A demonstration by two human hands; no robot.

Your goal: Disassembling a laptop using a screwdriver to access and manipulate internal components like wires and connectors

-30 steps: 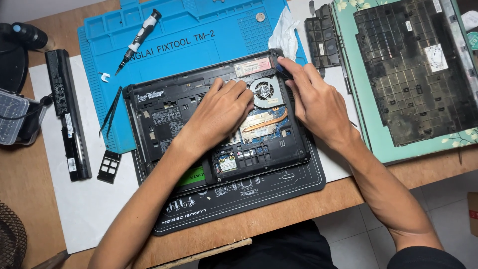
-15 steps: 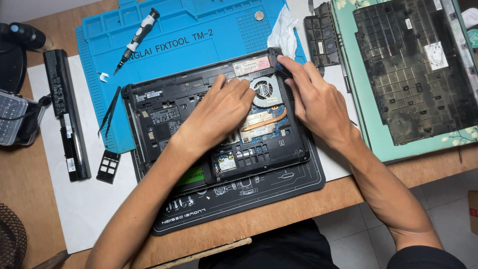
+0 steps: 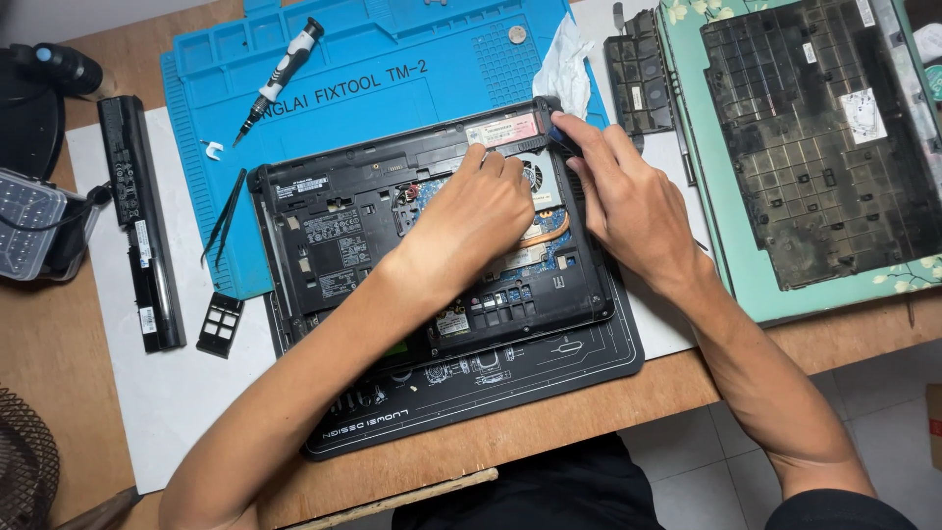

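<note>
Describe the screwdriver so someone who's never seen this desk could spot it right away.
Find the big blue work mat at the desk's far side. Near its upper left corner lies the screwdriver, slanted, tip pointing down-left. Its pen shape with a black-and-white handle sets it apart from the thin dark tweezers below.

A wooden table (image 3: 59,393) carried everything. Under the fingers of both hands lay a black work mat (image 3: 549,378), and beyond the fingertips a blue repair mat (image 3: 392,59). Out past the left forearm a white paper sheet (image 3: 177,412) was spread on the wood, its far corner tucked beneath the blue mat. Off to the right of the right hand's fingers rested a mint-green mat (image 3: 756,294) with a floral edge. Far to the left of the fingers, a clear plastic box (image 3: 29,226) sat at the table's edge.
</note>
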